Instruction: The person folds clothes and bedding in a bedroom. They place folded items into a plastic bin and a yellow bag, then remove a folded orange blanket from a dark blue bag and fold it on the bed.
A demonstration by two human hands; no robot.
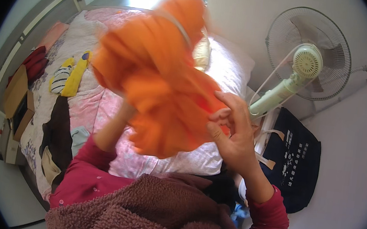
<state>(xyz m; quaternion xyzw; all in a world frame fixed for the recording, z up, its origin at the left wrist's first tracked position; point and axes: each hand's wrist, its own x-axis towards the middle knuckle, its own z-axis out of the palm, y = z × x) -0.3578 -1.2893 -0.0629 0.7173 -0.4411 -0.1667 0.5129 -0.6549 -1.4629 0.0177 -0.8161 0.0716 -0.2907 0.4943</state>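
Observation:
An orange cloth garment (pixel 164 75), blurred by motion, is held up in the air before me and bunches into folds. My left forearm reaches up behind or into it; the left hand itself is hidden by the cloth. At the garment's right edge is my right hand (pixel 232 130), its fingers curled and parted near the fabric; whether they pinch it cannot be told. Beneath lies a bed with a pink and white patterned quilt (pixel 86 103). A brown fleecy garment (pixel 145 208) covers my front.
A standing fan (pixel 306 60) and a dark blue bag (pixel 292 160) are on the right. Leftward on the bed lie yellow clothing (pixel 75 78), dark brown clothing (pixel 59 127) and dark red cloth (pixel 35 63). An open cardboard box (pixel 27 117) stands at the left edge.

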